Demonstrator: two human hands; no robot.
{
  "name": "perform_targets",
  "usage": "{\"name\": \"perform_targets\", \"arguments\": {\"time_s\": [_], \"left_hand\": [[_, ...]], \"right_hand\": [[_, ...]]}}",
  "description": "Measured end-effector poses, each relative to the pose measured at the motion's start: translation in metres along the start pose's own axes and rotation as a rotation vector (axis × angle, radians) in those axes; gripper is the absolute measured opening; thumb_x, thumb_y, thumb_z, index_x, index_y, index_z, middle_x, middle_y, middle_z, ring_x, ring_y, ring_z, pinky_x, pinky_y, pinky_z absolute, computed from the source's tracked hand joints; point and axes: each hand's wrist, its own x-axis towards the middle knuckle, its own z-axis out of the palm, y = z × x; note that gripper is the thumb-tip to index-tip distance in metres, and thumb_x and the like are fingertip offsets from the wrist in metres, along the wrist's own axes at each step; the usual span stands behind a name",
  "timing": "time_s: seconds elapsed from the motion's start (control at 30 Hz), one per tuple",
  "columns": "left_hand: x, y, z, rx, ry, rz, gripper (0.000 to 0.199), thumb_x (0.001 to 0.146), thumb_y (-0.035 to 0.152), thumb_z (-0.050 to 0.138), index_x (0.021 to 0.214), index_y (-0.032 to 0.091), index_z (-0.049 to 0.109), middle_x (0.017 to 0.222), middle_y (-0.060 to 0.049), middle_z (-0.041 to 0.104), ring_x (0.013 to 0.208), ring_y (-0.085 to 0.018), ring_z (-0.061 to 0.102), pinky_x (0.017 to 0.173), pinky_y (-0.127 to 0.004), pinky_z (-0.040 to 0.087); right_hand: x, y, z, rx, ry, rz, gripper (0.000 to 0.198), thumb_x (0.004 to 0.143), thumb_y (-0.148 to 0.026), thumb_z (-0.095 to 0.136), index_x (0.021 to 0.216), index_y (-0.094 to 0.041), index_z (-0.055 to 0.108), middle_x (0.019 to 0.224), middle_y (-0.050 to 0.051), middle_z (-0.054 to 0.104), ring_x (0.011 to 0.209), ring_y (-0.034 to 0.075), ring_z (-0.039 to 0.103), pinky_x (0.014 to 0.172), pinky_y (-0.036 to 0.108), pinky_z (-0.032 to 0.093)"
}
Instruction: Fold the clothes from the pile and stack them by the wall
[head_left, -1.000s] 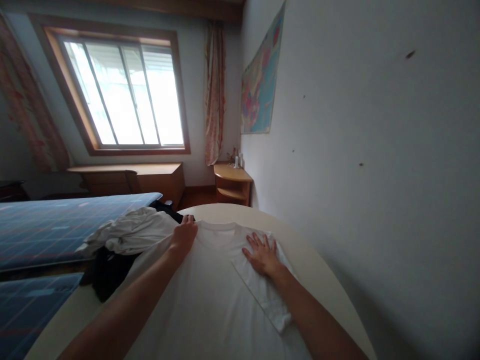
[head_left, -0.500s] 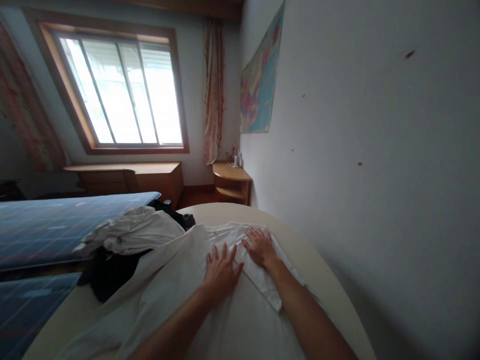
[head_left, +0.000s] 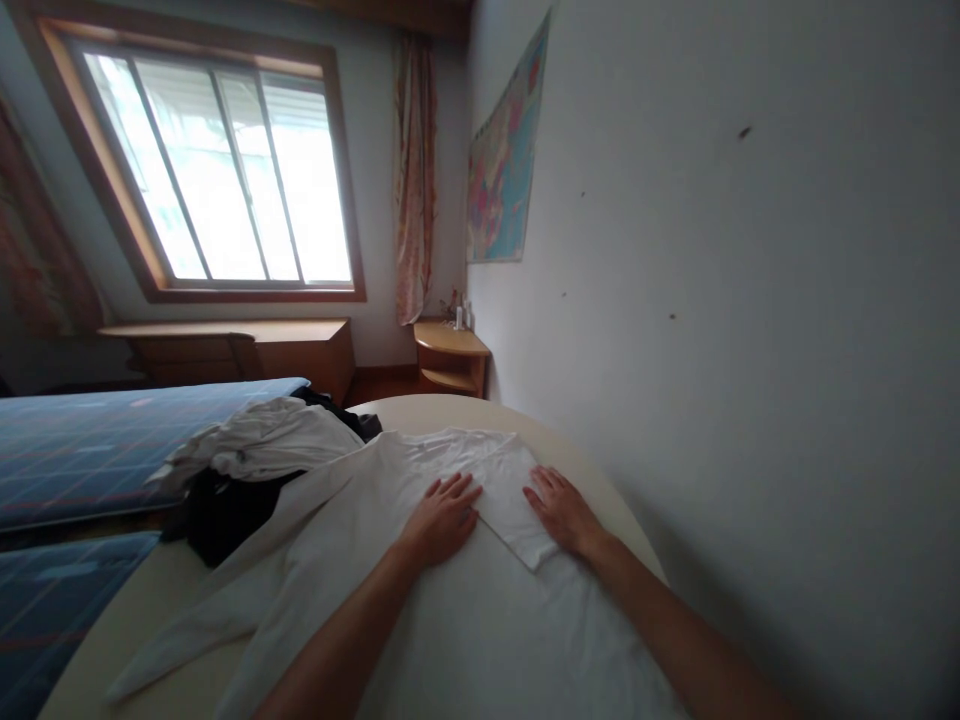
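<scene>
A white long-sleeved shirt (head_left: 480,620) lies spread over the round cream table (head_left: 517,408), its neck end at the far side. One sleeve (head_left: 514,515) is folded inward across the shirt on the right; the other sleeve (head_left: 202,630) stretches out to the lower left. My left hand (head_left: 442,518) rests flat on the shirt's middle, fingers extended, beside the folded sleeve. At the shirt's right edge, my right hand (head_left: 561,508) lies with fingers stretched out, touching the outer side of the folded sleeve.
A heap of white cloth (head_left: 277,440) and black cloth (head_left: 232,515) sits on the table's left side. Left of it is a bed with a blue plaid cover (head_left: 150,430). A wall (head_left: 750,420) rises on the right. A wooden corner shelf (head_left: 450,340) stands behind.
My right hand has moved right and towards me, from the shirt's upper part to its right edge. My left hand stays near the middle, fingers closer together. The view has shifted slightly.
</scene>
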Motion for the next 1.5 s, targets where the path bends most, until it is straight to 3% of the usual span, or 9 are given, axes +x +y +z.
{"name": "perform_targets", "arguments": {"time_s": [0.13, 0.23, 0.43, 0.63, 0.8, 0.97, 1.23, 1.4, 1.5], "left_hand": [[0.000, -0.003, 0.003, -0.007, 0.053, 0.023, 0.044, 0.094, 0.030, 0.048, 0.138, 0.027, 0.055, 0.151, -0.006, 0.047, 0.144, -0.026, 0.036, 0.119, -0.048, 0.026], [0.000, -0.004, 0.005, -0.039, 0.142, 0.061, 0.038, 0.092, 0.023, 0.051, 0.127, 0.024, 0.064, 0.139, -0.007, 0.059, 0.134, -0.024, 0.048, 0.117, -0.043, 0.033], [0.000, -0.005, 0.005, -0.079, 0.173, 0.085, 0.035, 0.093, 0.023, 0.049, 0.122, 0.023, 0.068, 0.133, -0.006, 0.064, 0.125, -0.023, 0.056, 0.112, -0.040, 0.041], [-0.001, -0.003, 0.003, -0.120, 0.204, 0.056, 0.033, 0.095, 0.023, 0.045, 0.120, 0.022, 0.067, 0.128, -0.006, 0.067, 0.121, -0.021, 0.059, 0.109, -0.037, 0.043], [-0.003, -0.001, 0.000, -0.152, 0.263, -0.007, 0.040, 0.098, 0.023, 0.038, 0.135, 0.020, 0.053, 0.126, -0.009, 0.066, 0.117, -0.020, 0.059, 0.105, -0.037, 0.046], [-0.002, -0.003, 0.000, -0.157, 0.242, 0.021, 0.045, 0.100, 0.024, 0.037, 0.143, 0.024, 0.047, 0.125, -0.007, 0.065, 0.115, -0.020, 0.058, 0.104, -0.038, 0.044], [-0.002, -0.004, 0.003, -0.097, 0.208, 0.029, 0.041, 0.101, 0.031, 0.039, 0.138, 0.028, 0.055, 0.131, -0.005, 0.062, 0.121, -0.022, 0.053, 0.108, -0.039, 0.040], [0.000, -0.007, 0.003, -0.136, 0.181, -0.031, 0.045, 0.104, 0.039, 0.029, 0.139, 0.027, 0.054, 0.131, -0.005, 0.062, 0.123, -0.021, 0.052, 0.110, -0.040, 0.038], [0.001, -0.010, 0.003, -0.158, 0.199, -0.054, 0.046, 0.104, 0.039, 0.027, 0.137, 0.026, 0.057, 0.129, -0.004, 0.064, 0.122, -0.020, 0.054, 0.109, -0.038, 0.039]], "right_hand": [[-0.023, 0.005, -0.015, -0.089, 0.060, 0.205, 0.040, 0.098, -0.038, 0.043, 0.119, -0.012, 0.064, 0.126, 0.015, 0.063, 0.117, 0.027, 0.055, 0.099, 0.034, 0.039], [-0.031, 0.005, -0.025, -0.131, 0.047, 0.275, 0.031, 0.095, -0.038, 0.049, 0.100, -0.014, 0.068, 0.113, 0.015, 0.066, 0.108, 0.027, 0.059, 0.087, 0.034, 0.042], [-0.033, -0.006, -0.043, 0.060, -0.050, 0.372, 0.025, 0.100, -0.033, 0.043, 0.110, -0.016, 0.059, 0.099, 0.012, 0.072, 0.090, 0.022, 0.068, 0.071, 0.029, 0.041], [-0.035, -0.047, -0.060, 0.278, 0.047, 0.219, 0.028, 0.089, -0.020, 0.057, 0.117, -0.017, 0.055, 0.106, 0.008, 0.071, 0.096, 0.019, 0.068, 0.081, 0.025, 0.044], [-0.050, -0.091, -0.054, 0.388, -0.046, 0.028, 0.035, 0.081, -0.012, 0.059, 0.116, -0.019, 0.060, 0.111, 0.007, 0.071, 0.102, 0.018, 0.067, 0.088, 0.025, 0.045], [-0.067, -0.101, -0.041, 0.401, -0.148, -0.091, 0.047, 0.076, -0.003, 0.053, 0.120, -0.018, 0.060, 0.122, 0.008, 0.068, 0.113, 0.017, 0.063, 0.096, 0.023, 0.042], [-0.084, -0.100, -0.057, 0.062, -0.194, 0.093, 0.021, 0.092, -0.025, 0.051, 0.104, -0.020, 0.067, 0.100, 0.010, 0.074, 0.092, 0.025, 0.070, 0.075, 0.029, 0.045], [-0.088, -0.118, -0.061, 0.261, -0.099, 0.018, 0.022, 0.096, -0.032, 0.048, 0.105, -0.023, 0.066, 0.102, 0.007, 0.074, 0.091, 0.020, 0.069, 0.076, 0.026, 0.044], [-0.092, -0.124, -0.054, 0.344, -0.161, -0.061, 0.023, 0.093, -0.027, 0.053, 0.111, -0.022, 0.067, 0.107, 0.007, 0.073, 0.095, 0.020, 0.068, 0.081, 0.025, 0.044]]}}
